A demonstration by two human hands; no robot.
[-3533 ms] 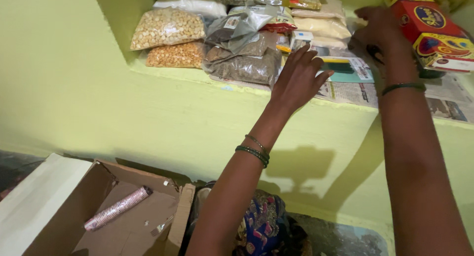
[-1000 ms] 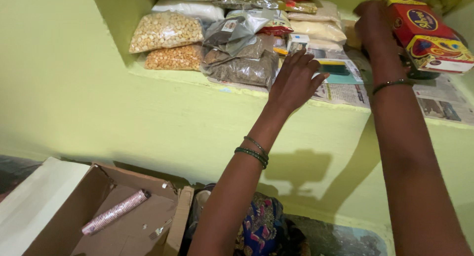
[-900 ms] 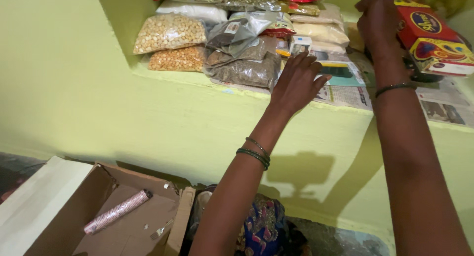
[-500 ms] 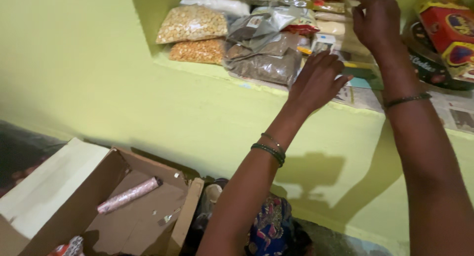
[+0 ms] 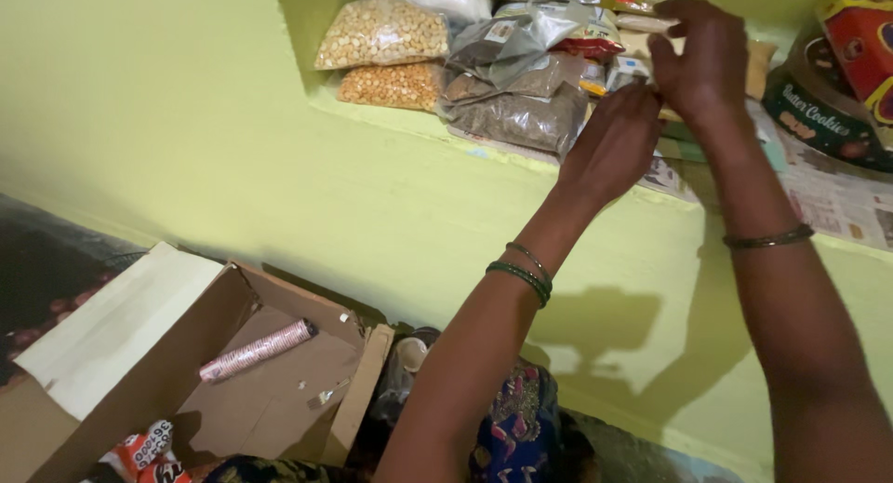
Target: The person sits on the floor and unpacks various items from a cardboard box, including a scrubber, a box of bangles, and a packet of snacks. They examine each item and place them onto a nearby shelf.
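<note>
An open cardboard box (image 5: 260,390) is seen at about 7 o'clock on the floor, with a roll of stacked paper cups (image 5: 258,350) lying inside it and a red-and-white packet (image 5: 144,453) at its lower corner. Higher up, toward 12 o'clock, a green wall shelf (image 5: 419,129) lined with newspaper (image 5: 837,199) is stacked with clear bags: a bag of pale split pulses (image 5: 383,33) over a bag of orange-yellow lentils (image 5: 391,85), and just beside them, at their 3 o'clock, a bag of dark seeds (image 5: 516,118) under a crumpled silvery pouch (image 5: 507,41).

The left hand (image 5: 614,148) is raised to the shelf edge just right of the dark seeds, its fingers (image 5: 637,101) extended and only loosely curled; whether anything is gripped cannot be told. The right hand (image 5: 702,60) is held just above it, touching at the fingertips, with its fingers (image 5: 662,55) bent and pinched near a small white packet (image 5: 628,72); a firm hold cannot be confirmed. Bangles are worn on both wrists. At 2 o'clock, a dark green round biscuit tin (image 5: 814,120) is set beneath a red carton (image 5: 865,36).
</note>
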